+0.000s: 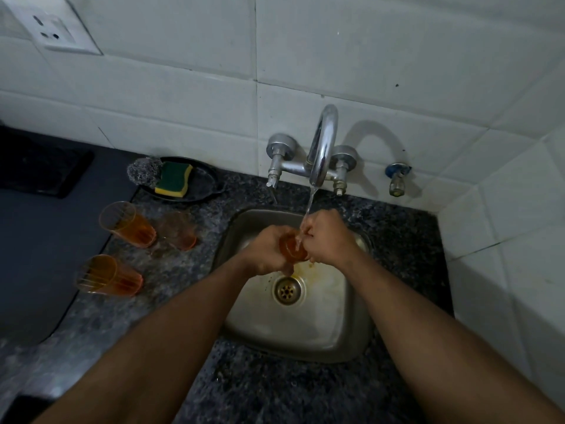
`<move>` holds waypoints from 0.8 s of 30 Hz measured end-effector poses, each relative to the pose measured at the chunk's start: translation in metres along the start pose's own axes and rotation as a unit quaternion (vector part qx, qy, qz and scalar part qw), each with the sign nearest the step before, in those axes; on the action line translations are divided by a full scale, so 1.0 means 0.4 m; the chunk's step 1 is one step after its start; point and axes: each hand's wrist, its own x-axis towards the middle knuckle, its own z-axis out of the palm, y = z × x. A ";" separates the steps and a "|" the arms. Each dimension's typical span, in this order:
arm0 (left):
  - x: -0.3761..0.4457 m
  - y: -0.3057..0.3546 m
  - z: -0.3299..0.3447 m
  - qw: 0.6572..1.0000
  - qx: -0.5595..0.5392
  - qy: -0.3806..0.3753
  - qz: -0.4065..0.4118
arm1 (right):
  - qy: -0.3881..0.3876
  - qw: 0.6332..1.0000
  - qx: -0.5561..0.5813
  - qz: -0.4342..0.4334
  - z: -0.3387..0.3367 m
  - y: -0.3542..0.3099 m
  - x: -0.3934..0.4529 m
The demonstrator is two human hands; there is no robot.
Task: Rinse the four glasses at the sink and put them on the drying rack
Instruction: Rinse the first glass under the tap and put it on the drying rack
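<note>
glass (293,247) gripped by both hands over steel sink (305,328); speckled granite counter (189,270), white tiled wall (183,87).

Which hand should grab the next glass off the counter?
Probably the left hand: the three waiting glasses stand on the counter to the left of the sink, on its side; the right hand would have to cross over.

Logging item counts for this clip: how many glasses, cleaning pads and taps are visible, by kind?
Orange glasses: 4, three on the counter and one in both hands under the running water
Cleaning pads: 2, a sponge and a steel scrubber
Taps: 2, the sink tap and a small wall tap
Total: 8
</note>
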 end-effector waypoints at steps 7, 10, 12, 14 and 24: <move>-0.024 -0.031 -0.003 0.988 -0.097 0.011 -0.118 | -0.030 0.898 0.400 0.183 0.062 0.051 -0.032; -0.030 -0.022 0.001 0.979 -0.086 -0.014 -0.185 | -0.049 0.846 0.480 0.228 0.111 0.049 -0.048; -0.036 -0.009 -0.005 0.973 -0.074 -0.024 -0.216 | -0.036 0.822 0.507 0.256 0.139 0.052 -0.054; -0.041 -0.005 -0.016 0.968 -0.077 -0.025 -0.239 | -0.026 0.816 0.517 0.257 0.159 0.054 -0.062; -0.023 -0.051 0.003 0.880 -0.340 0.169 -0.284 | 0.029 0.956 0.282 0.074 0.150 0.039 -0.082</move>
